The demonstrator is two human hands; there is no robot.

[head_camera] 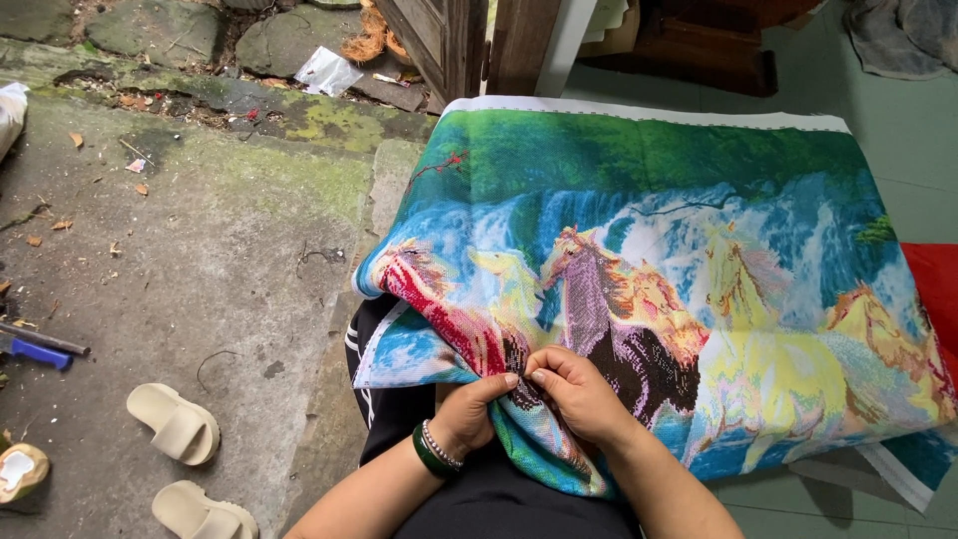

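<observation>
A large cross-stitch cloth (649, 230) with coloured horses before a blue waterfall lies spread over my lap and a frame. My left hand (474, 409), with a green bangle and a bead bracelet at the wrist, pinches a fold of the cloth near its lower left edge. My right hand (579, 394) rests on top of the same fold, fingers closed against the dark stitched area, fingertips touching those of the left hand. A needle, if any, is too small to see.
Two cream slippers (178, 424) lie on the concrete floor at lower left. A blue-handled tool (38, 351) lies at the left edge. Mossy stones and litter are at the top left, wooden posts (464, 45) at the top, a red cloth (936, 289) at the right.
</observation>
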